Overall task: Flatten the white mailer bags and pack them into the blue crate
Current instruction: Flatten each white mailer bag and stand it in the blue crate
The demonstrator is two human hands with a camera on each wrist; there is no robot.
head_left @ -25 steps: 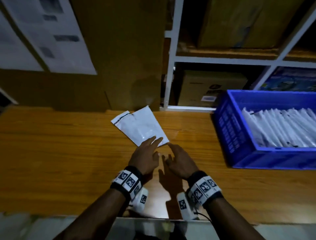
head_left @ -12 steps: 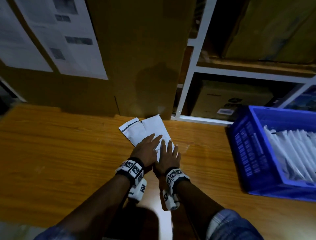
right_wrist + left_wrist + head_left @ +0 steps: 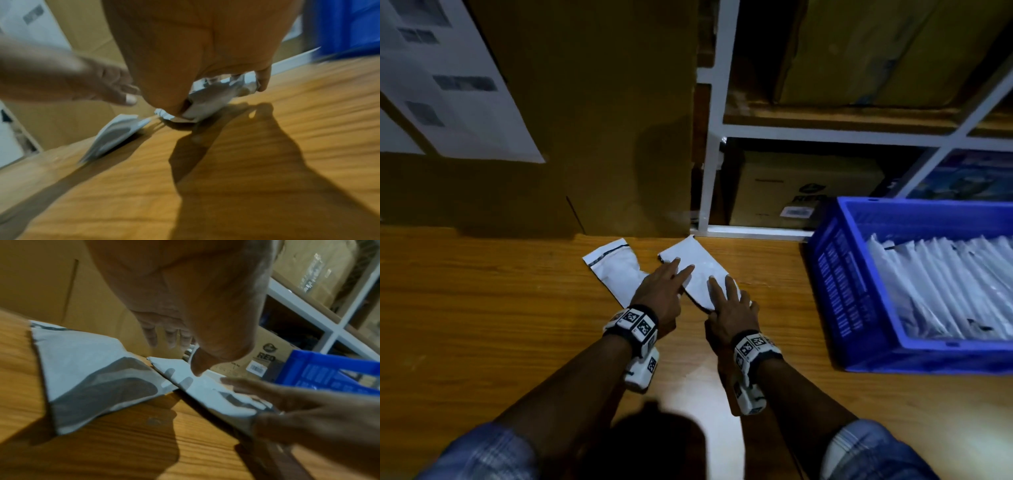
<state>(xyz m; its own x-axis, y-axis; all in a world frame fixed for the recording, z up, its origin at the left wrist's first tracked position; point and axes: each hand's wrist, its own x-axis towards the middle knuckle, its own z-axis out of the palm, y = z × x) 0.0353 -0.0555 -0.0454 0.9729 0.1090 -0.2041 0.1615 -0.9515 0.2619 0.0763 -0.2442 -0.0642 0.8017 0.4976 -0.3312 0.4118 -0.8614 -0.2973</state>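
Two white mailer bags lie side by side on the wooden table (image 3: 482,308). The left mailer (image 3: 613,270) lies flat with nothing on it. My right hand (image 3: 726,298) holds the right mailer (image 3: 695,260), fingers straight on top and thumb at its near edge, which is lifted off the wood (image 3: 201,386). My left hand (image 3: 669,281) is open, its straight fingers reaching over that bag's left side. The blue crate (image 3: 835,274) stands at the right with several white mailers (image 3: 945,291) upright in it.
A tall cardboard box (image 3: 585,120) stands right behind the bags. A white shelf frame (image 3: 710,154) holding more cartons rises behind the crate. Bare wood stretches to the left and in front of my hands.
The upper bag has slid right off the lower one, so the two now lie apart. My hands have spread, the right one moving right with that bag.
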